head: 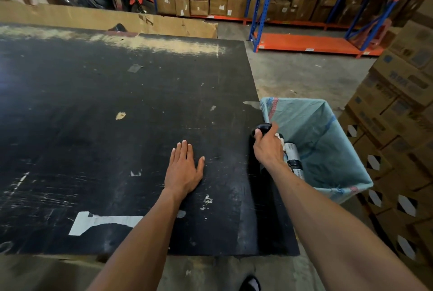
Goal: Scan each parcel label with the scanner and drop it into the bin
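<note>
Your right hand [267,147] grips the scanner [262,129] at the table [117,79] edge nearest the bin [328,131]. Your left hand [184,168] lies flat on the table, fingers straight, holding nothing. Black parcels [291,157] already sit in the bin; none shows on the table. The scanner hangs close over the bin's rim, so a loose grip could drop it in with the parcels.

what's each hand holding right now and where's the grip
The right hand grips the black scanner from above, fingers curled round its body. The left hand holds nothing; it rests flat on the black table.
</note>
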Tool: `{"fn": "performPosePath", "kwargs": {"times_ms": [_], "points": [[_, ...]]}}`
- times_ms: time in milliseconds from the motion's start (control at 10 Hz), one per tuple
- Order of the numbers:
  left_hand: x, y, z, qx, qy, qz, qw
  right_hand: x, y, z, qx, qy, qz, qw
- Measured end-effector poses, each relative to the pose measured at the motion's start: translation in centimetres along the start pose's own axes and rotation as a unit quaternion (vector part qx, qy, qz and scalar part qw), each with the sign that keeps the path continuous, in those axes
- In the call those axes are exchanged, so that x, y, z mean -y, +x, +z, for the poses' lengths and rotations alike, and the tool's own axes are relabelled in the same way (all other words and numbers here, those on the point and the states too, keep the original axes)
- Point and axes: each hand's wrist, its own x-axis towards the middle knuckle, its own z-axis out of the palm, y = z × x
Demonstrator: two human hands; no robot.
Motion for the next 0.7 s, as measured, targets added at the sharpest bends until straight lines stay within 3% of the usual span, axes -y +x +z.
{"fn": "performPosePath", "kwargs": {"times_ms": [500,600,700], "points": [[-0.3,-0.3,-0.7,0.004,-0.016,0.0,1.0,-0.3,-0.7,-1.0,0.025,0.0,0.002,1.0],[-0.2,-0.4,-0.7,0.002,-0.015,0.006,1.0,-0.3,-1.0,-0.8,0.01,0.01,0.033,0.999],[-0.1,-0.4,-0.5,0.001,-0.022,0.007,1.0,-2.1,-4.2,0.1,-0.096,0.063,-0.024,0.993]]}}
